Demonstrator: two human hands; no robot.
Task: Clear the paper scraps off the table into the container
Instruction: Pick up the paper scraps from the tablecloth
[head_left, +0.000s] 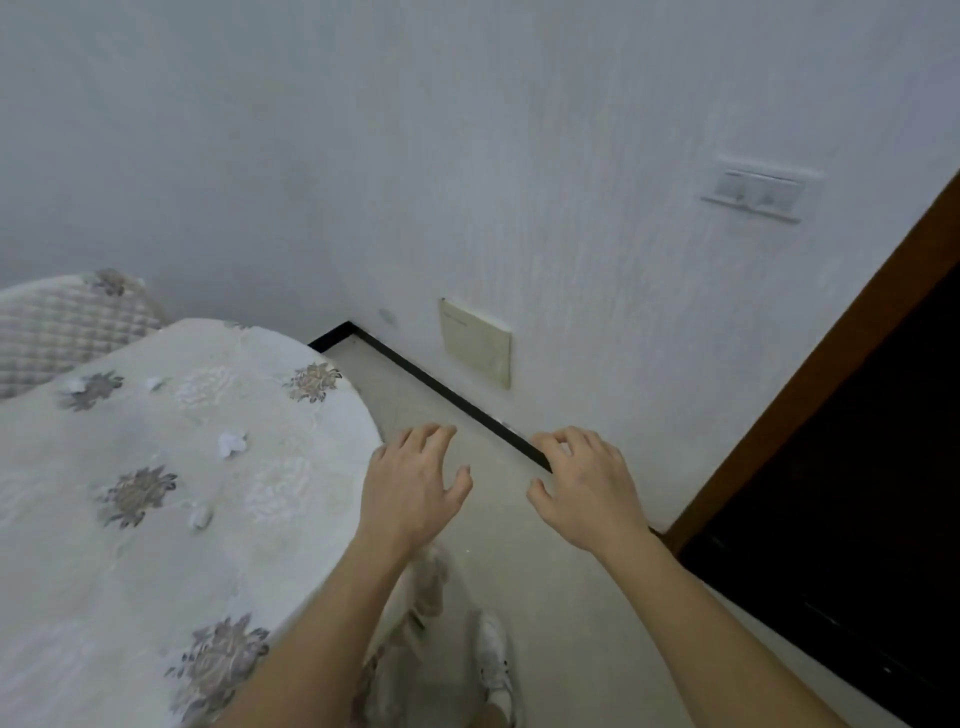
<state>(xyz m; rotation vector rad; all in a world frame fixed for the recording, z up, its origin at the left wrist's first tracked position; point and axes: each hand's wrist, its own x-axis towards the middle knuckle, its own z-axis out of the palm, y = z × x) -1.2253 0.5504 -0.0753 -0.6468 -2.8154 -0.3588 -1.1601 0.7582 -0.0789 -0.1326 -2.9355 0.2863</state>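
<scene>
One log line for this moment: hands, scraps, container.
left hand: open, empty | right hand: open, empty | paper scraps: on table | container: not in view

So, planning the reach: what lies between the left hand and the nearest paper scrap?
Head view: only bare flowered tablecloth between the left hand and that paper scrap.

You stand in a home room: floral tablecloth (156, 467), quilted chair back (62, 322), wall switch (758, 192), wooden doorframe (831, 374).
</scene>
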